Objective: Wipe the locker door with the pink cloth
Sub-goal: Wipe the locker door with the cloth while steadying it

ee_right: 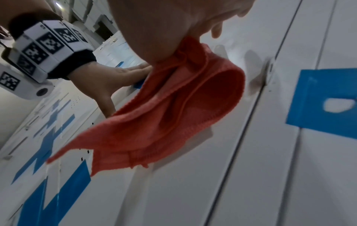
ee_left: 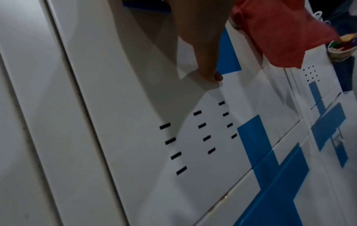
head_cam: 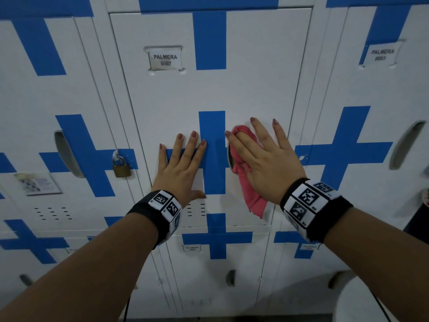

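The locker door is white with a blue cross and a label reading PALMERA 0007. My left hand lies flat on the door left of the cross, fingers straight. My right hand presses the pink cloth against the door just right of the cross, fingers spread, over the recessed handle. The cloth's loose end hangs below the palm, seen from the right wrist as the pink cloth and from the left wrist as the pink cloth. The left thumb touches the door above the vent slots.
Similar lockers stand on both sides and below. A brass padlock hangs on the left neighbour's latch. A small poster is stuck on that locker. A colourful object sits at the far right edge.
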Demonstrator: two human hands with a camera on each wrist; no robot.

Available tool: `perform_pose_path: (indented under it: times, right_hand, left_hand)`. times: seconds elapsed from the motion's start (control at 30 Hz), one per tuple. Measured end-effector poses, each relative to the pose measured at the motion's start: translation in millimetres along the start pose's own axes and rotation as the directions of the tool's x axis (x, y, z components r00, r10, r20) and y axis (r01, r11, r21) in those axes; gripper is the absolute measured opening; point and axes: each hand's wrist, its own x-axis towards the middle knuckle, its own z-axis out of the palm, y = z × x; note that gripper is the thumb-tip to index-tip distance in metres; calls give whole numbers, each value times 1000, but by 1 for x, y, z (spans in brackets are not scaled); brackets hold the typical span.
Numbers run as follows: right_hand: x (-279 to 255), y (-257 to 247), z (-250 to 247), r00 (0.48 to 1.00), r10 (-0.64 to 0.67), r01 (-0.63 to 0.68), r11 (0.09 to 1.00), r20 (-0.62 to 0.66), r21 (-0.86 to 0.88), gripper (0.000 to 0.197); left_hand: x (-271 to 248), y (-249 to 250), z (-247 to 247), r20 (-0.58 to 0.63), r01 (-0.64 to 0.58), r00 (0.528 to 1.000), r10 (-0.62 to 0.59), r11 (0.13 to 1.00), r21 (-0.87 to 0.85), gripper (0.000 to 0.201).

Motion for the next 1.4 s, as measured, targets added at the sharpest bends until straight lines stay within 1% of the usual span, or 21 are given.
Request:
perform_pose_path:
  times: [0.17,0.23,0.33,0.4,0.5,0.63,0.7,0.8,0.93,0.97,1.0,1.03,1.07,1.13,1.2,1.23,1.27,1.33,1.37,1.4]
  right_hand:
    - [6,-12,-4,1000,-13,15,997,27,-75,74]
    - [2,-19,-2,997,-32,39,994,69,-106,77]
    - [-10,-33,7,988,-53,66,994,143,-89,75]
    - [-16,-41,12,986,-44,54,997,163,-58,74]
    - [-19,-46,15,988,-8,11,1000,152,-15,74]
    - [-23,-50,17,991,9,-17,998,133,58,70]
    - [-23,-52,18,995,21,-30,995,102,91,69]
    - [-28,-51,27,997,59,-69,970,51,234,69]
    - [-40,-38,34,998,48,-27,910,-40,415,63]
    - [-41,-34,33,995,60,-21,891,-73,453,58]
    - [-40,-29,30,989,100,-34,874,-110,486,49]
    - [-36,-24,26,977,161,-64,851,-143,522,41]
    - [-31,-18,21,956,235,-97,817,-174,569,38]
    - [-17,-3,11,905,359,-140,758,-228,637,35]
    - [-2,6,2,863,431,-187,758,-264,625,37]
    - [6,7,-2,861,441,-210,763,-255,612,41]
    - [12,5,-2,878,421,-220,776,-226,591,45]
    - [16,-3,4,942,300,-189,844,-151,502,57]
    - [14,-7,12,965,240,-166,874,-107,457,64]
    - [11,-11,18,976,206,-155,888,-73,433,68]
  left_hand:
    - [0,0,0,-9,0,1000,0,1000,11,143]
    - [0,0,0,-10,0,1000,0,1000,11,143]
    - [0,-1,1,-10,1,1000,-1,1000,11,143]
    - [-1,-1,2,-14,-1,1000,1,1000,13,143]
    - [0,-1,2,-19,-7,1000,8,1000,12,143]
    - [0,-1,2,-23,-3,1000,3,1000,7,143]
    - [0,-1,3,-18,-1,1000,1,1000,12,143]
    - [0,-1,3,-8,3,1000,-3,1000,11,143]
    - [0,0,1,2,-2,1000,2,1000,6,142]
    - [0,0,1,1,-2,1000,2,1000,3,142]
    - [0,0,1,3,0,1000,0,1000,1,142]
    - [0,0,1,7,2,1000,-2,1000,-1,142]
    - [0,0,0,11,5,1000,-5,1000,1,142]
    - [0,0,0,18,7,1000,-8,1000,6,142]
    - [1,0,-1,21,7,1000,-7,1000,7,143]
    - [1,0,-1,22,7,1000,-8,1000,8,143]
    - [1,1,-1,23,9,1000,-9,1000,7,142]
    - [1,0,-2,22,10,1000,-10,1000,2,142]
    - [1,0,-1,22,10,1000,-10,1000,0,142]
    - [0,0,-1,22,9,1000,-9,1000,0,142]
